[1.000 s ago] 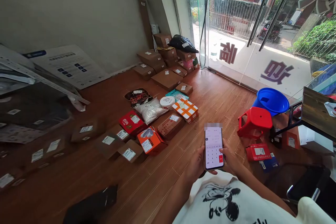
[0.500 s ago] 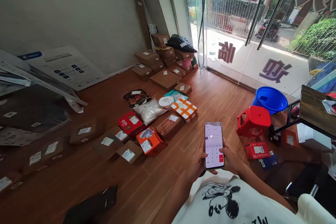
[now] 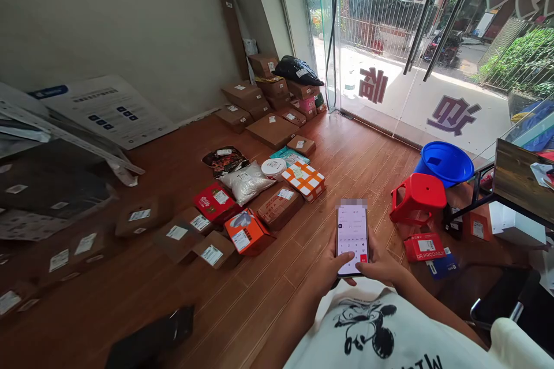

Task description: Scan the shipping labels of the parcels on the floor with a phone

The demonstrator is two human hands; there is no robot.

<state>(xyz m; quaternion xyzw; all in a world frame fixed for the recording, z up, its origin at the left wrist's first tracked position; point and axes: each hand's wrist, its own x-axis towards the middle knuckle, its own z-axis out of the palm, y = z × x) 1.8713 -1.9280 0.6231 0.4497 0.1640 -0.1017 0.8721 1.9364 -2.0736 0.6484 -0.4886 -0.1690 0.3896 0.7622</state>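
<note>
Both hands hold a smartphone (image 3: 351, 228) upright in front of my white printed shirt. Its lit screen shows a number keypad with a red key at the lower right. My left hand (image 3: 329, 265) grips the left edge, and its thumb lies over the lower left of the keypad. Around the right edge is my right hand (image 3: 381, 262), its thumb on the lower keys near the red one. The fingers behind the phone are mostly hidden. Left of the phone, an orange shoe box (image 3: 247, 233) and an orange-and-white checked box (image 3: 303, 180) lie on the floor.
Several labelled cardboard parcels (image 3: 274, 130) cover the wooden floor at left and toward the glass door (image 3: 415, 98). To the right stand a red stool (image 3: 419, 190), a blue bucket (image 3: 448, 161), a red box (image 3: 425, 248) and a table (image 3: 526, 176). A shelf rack (image 3: 69, 130) leans in at left.
My left thumb has moved right and inward over the keypad. My right thumb has shifted down to the lower keys. The phone stays in both hands, almost in place.
</note>
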